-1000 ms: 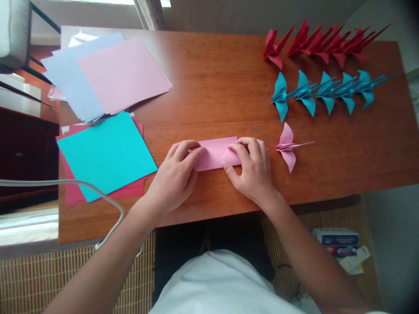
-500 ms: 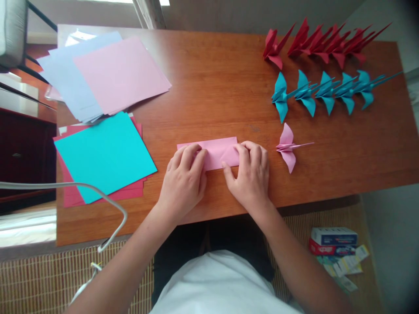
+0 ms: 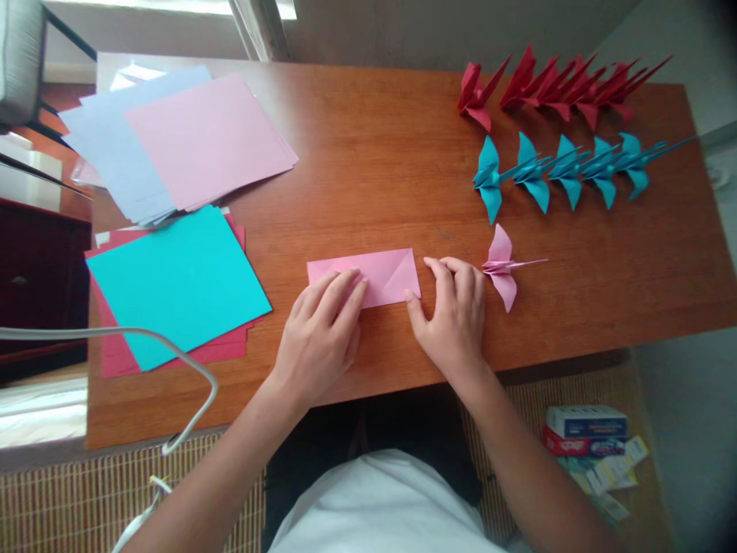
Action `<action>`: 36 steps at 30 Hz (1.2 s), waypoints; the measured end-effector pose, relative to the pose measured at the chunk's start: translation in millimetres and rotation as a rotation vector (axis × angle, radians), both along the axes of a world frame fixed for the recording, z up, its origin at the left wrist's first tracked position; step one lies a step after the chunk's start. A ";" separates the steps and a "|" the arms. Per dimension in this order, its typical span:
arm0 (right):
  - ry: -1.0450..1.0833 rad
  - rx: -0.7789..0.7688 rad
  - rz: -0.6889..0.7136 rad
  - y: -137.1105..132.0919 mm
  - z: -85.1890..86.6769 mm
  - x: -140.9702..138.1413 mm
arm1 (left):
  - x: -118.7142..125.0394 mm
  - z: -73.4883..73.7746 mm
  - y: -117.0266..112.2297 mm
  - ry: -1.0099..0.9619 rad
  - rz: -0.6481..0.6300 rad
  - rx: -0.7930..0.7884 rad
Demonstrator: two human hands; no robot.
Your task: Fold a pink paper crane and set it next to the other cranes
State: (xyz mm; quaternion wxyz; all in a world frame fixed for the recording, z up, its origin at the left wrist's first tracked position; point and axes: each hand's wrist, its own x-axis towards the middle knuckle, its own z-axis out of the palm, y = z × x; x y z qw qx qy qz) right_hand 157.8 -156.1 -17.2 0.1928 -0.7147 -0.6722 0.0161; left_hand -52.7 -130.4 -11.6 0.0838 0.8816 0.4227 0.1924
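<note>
A folded pink paper strip (image 3: pixel 377 276) lies flat on the wooden table (image 3: pixel 368 169), its right end creased into a triangle. My left hand (image 3: pixel 322 338) rests with outstretched fingers pressing on the strip's left half. My right hand (image 3: pixel 452 315) lies flat on the table just right of the strip, thumb tip at its lower right corner, holding nothing. A finished pink paper crane (image 3: pixel 504 266) sits right beside my right hand's fingers.
A row of blue cranes (image 3: pixel 567 170) and a row of red cranes (image 3: pixel 553 86) lie at the far right. Stacks of pink (image 3: pixel 207 142), lilac, turquoise (image 3: pixel 176 284) and red sheets fill the left. A white cable (image 3: pixel 143 338) crosses the left edge. Small boxes (image 3: pixel 587 430) lie on the floor.
My right hand has slid off the strip's right end onto the table, uncovering the triangular fold. My left hand has shifted slightly along the strip and flattened.
</note>
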 end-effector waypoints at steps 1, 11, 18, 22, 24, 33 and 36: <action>-0.001 0.003 0.001 -0.1 -0.3 0.0 | -0.4 -0.6 -1.5 0.001 -0.031 0.028; 0.026 0.018 0.012 -0.7 -0.1 0.6 | 13.4 10.7 -15.4 0.168 -0.086 -0.152; 0.064 0.043 0.035 -2.0 -0.2 1.4 | 14.2 11.8 -16.4 0.174 -0.097 -0.219; 0.091 0.049 0.045 -1.4 0.5 2.5 | 14.4 11.0 -17.3 0.174 -0.099 -0.235; 0.126 0.057 0.058 -0.5 0.0 3.8 | 13.7 10.7 -17.3 0.164 -0.104 -0.227; 0.448 0.062 0.166 -10.1 3.5 -2.6 | 12.3 4.6 -14.8 0.046 -0.010 -0.074; 0.854 -0.015 0.054 -17.8 14.1 -11.0 | 14.7 6.3 -12.3 0.057 0.009 0.008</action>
